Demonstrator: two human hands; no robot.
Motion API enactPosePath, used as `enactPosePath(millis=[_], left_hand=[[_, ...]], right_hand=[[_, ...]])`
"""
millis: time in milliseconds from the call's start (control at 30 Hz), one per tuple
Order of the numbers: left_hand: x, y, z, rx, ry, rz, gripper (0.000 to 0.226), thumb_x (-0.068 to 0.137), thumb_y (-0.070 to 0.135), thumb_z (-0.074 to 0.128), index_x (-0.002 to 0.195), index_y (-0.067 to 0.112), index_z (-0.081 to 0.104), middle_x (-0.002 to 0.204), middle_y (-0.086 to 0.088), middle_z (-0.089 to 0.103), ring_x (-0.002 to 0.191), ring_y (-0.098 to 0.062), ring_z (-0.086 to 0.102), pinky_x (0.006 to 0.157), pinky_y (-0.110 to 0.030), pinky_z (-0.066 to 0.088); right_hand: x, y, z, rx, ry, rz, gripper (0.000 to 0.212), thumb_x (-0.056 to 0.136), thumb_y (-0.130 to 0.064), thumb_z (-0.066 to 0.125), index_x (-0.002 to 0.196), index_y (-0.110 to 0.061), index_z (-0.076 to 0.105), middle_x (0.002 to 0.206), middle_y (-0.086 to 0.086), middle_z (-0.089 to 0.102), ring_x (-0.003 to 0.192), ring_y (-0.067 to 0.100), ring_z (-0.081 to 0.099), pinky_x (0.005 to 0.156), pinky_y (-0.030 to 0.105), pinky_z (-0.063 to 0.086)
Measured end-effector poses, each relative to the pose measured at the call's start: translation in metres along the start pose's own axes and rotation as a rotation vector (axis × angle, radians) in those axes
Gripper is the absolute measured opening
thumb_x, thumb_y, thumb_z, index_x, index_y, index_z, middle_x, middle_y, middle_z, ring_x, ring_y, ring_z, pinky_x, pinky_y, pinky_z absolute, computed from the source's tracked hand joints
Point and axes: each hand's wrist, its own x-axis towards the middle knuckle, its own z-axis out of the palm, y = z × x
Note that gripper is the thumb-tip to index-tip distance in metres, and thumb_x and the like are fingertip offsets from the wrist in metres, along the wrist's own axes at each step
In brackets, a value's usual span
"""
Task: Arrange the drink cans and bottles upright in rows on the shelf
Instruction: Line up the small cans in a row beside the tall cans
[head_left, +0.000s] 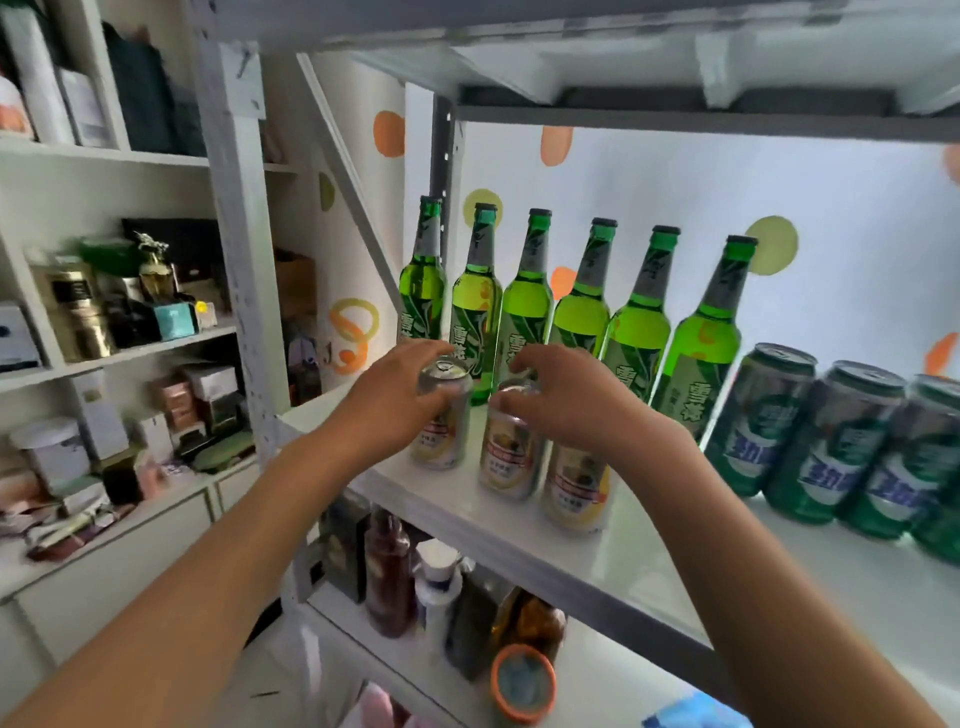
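Both hands curl round upright cans: left hand (387, 397) grips one pale can (441, 421), right hand (566, 397) its neighbour (511, 452).

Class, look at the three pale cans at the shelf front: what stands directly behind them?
Six green bottles stand upright behind the pale cans. Both hands cover some bottle bases.

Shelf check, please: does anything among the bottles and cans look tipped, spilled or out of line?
Nothing stands out. The green bottles stand upright in a back row, the green cans beside them. The left hand and right hand each grip an upright silver can; no spill shows.
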Motion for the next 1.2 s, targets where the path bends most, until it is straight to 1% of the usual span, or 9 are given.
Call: enactPosePath(millis=[100, 200, 400, 533, 700, 867, 967, 1100, 1200], left_hand=[[0.01, -0.008, 0.002, -0.041, -0.041, -0.009, 0.056, 0.086, 0.044, 0.066, 0.137, 0.026, 0.049, 0.142, 0.001, 0.048, 0.126, -0.018, 0.047, 0.099, -0.028, 0.036], [0.015, -0.014, 0.003, -0.126, -0.063, -0.028, 0.064, 0.081, 0.048, 0.07, 0.137, 0.03, 0.047, 0.14, -0.001, 0.05, 0.12, -0.02, 0.053, 0.099, -0.034, 0.044], [0.018, -0.023, 0.006, -0.269, -0.131, -0.085, 0.087, 0.072, 0.04, 0.081, 0.144, 0.022, 0.036, 0.136, -0.004, 0.053, 0.114, -0.019, 0.056, 0.088, -0.026, 0.044], [0.017, -0.025, 0.008, -0.327, -0.138, -0.083, 0.071, 0.071, 0.032, 0.084, 0.131, 0.016, 0.049, 0.116, 0.003, 0.059, 0.105, -0.016, 0.058, 0.079, -0.023, 0.041], [0.006, -0.024, 0.005, -0.324, 0.011, -0.059, 0.058, 0.061, 0.039, 0.089, 0.107, 0.024, 0.057, 0.095, 0.01, 0.06, 0.087, -0.01, 0.058, 0.065, -0.016, 0.04], [-0.01, -0.031, 0.002, -0.392, 0.142, -0.025, 0.057, 0.054, 0.046, 0.089, 0.101, 0.024, 0.063, 0.093, 0.009, 0.068, 0.084, -0.009, 0.064, 0.069, -0.025, 0.051], [-0.015, -0.033, -0.013, -0.444, 0.203, -0.028, 0.058, 0.054, 0.048, 0.088, 0.102, 0.026, 0.065, 0.095, 0.01, 0.069, 0.086, -0.007, 0.065, 0.076, -0.032, 0.056], [-0.023, -0.016, -0.038, -0.524, 0.269, -0.001, 0.062, 0.055, 0.047, 0.088, 0.109, 0.025, 0.065, 0.1, 0.012, 0.069, 0.089, -0.004, 0.064, 0.079, -0.034, 0.057], [-0.031, 0.011, -0.053, -0.552, 0.296, 0.061, 0.059, 0.058, 0.046, 0.087, 0.108, 0.026, 0.064, 0.101, 0.013, 0.067, 0.09, -0.002, 0.062, 0.077, -0.027, 0.054]], right_hand=[[0.002, -0.001, 0.003, 0.007, -0.015, 0.085, 0.049, 0.08, -0.055, 0.07, 0.118, -0.025, 0.062, 0.105, -0.003, 0.063, 0.091, 0.018, 0.059, 0.074, 0.031, 0.048], [0.003, -0.005, 0.003, -0.013, -0.029, 0.114, 0.054, 0.072, -0.059, 0.075, 0.113, -0.026, 0.064, 0.105, -0.004, 0.064, 0.097, 0.019, 0.062, 0.084, 0.037, 0.054], [0.0, -0.014, 0.005, -0.091, -0.042, 0.097, 0.053, 0.075, -0.039, 0.074, 0.124, -0.026, 0.061, 0.113, -0.003, 0.067, 0.095, 0.018, 0.063, 0.082, 0.036, 0.056], [-0.001, -0.017, 0.007, -0.031, -0.036, 0.116, 0.057, 0.075, -0.028, 0.076, 0.129, -0.023, 0.06, 0.114, -0.003, 0.065, 0.093, 0.016, 0.061, 0.078, 0.033, 0.055], [-0.006, -0.028, 0.015, 0.075, 0.005, 0.114, 0.05, 0.075, -0.022, 0.077, 0.123, -0.024, 0.061, 0.105, -0.008, 0.061, 0.093, 0.014, 0.06, 0.068, 0.025, 0.049], [-0.018, -0.045, 0.024, 0.099, 0.115, 0.077, 0.043, 0.082, -0.031, 0.072, 0.122, -0.023, 0.06, 0.107, -0.007, 0.062, 0.092, 0.016, 0.062, 0.073, 0.032, 0.054], [-0.027, -0.052, 0.022, 0.141, 0.212, 0.075, 0.046, 0.078, -0.026, 0.073, 0.121, -0.025, 0.06, 0.113, -0.005, 0.067, 0.096, 0.018, 0.064, 0.076, 0.037, 0.057], [-0.049, -0.057, 0.011, 0.216, 0.417, 0.111, 0.055, 0.071, -0.02, 0.081, 0.122, -0.027, 0.061, 0.109, -0.01, 0.065, 0.096, 0.01, 0.061, 0.07, 0.014, 0.046], [-0.075, -0.057, -0.003, 0.32, 0.556, 0.14, 0.056, 0.068, -0.017, 0.083, 0.119, -0.028, 0.062, 0.107, -0.011, 0.066, 0.092, 0.003, 0.062, 0.074, 0.016, 0.049]])
